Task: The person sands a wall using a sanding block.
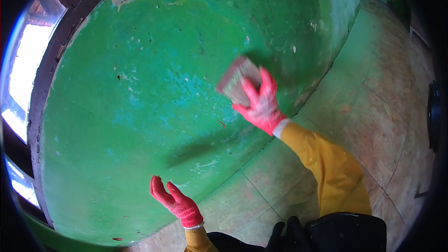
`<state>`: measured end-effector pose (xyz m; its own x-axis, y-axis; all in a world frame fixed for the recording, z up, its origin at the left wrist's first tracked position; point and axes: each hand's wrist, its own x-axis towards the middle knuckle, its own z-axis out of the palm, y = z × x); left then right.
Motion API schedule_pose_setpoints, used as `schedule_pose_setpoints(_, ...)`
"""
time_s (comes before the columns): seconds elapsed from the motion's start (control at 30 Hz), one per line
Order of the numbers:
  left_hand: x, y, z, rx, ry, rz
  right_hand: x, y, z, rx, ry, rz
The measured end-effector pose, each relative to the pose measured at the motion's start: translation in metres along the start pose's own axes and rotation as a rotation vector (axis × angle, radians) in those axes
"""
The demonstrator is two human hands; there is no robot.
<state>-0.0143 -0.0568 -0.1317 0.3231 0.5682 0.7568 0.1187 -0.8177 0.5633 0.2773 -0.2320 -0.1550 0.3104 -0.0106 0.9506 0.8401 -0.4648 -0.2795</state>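
My right hand [260, 106], in a red-pink knit work glove, grips what looks like a wide block brush [232, 77] against or just off the green painted wall [140, 105]. Motion blurs the brush, so its bristles and contact with the wall are unclear. Brown and grey parts show on it, with pale streaks between. Lower down, my left hand [176, 201], gloved alike, holds nothing. Its thumb and fingers are apart beside the wall. Worn patches [185, 84] of blue and white show through the green near the brush.
A dark wooden window frame [36, 87] edges the wall at left, with bright light behind it. The tiled floor [266, 196] meets the wall along a slanting line. A black object [350, 231] is near my body at the bottom; another dark round-edged object [433, 115] stands far right.
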Motion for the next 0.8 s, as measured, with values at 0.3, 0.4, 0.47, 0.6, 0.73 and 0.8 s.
schedule_pose_setpoints(0.3,-0.013,-0.007,0.003,0.102,-0.082,0.033,0.051,-0.018,-0.005,0.098,0.058,0.044)
schedule_pose_setpoints(0.4,-0.01,-0.013,-0.004,0.101,-0.053,0.036,0.095,-0.024,-0.012,0.084,0.121,-0.012)
schedule_pose_setpoints(0.47,-0.006,-0.014,-0.004,0.061,-0.017,0.014,0.065,-0.01,-0.006,0.081,0.167,-0.041)
schedule_pose_setpoints(0.6,-0.009,-0.004,-0.008,0.033,-0.016,0.001,-0.12,0.049,0.003,0.071,0.107,0.356)
schedule_pose_setpoints(0.73,-0.011,0.002,-0.009,0.074,-0.044,0.029,-0.164,0.021,0.025,0.058,0.157,0.714)
schedule_pose_setpoints(0.8,-0.013,-0.002,-0.007,0.138,-0.083,0.067,-0.096,-0.004,0.027,0.239,0.235,0.588)
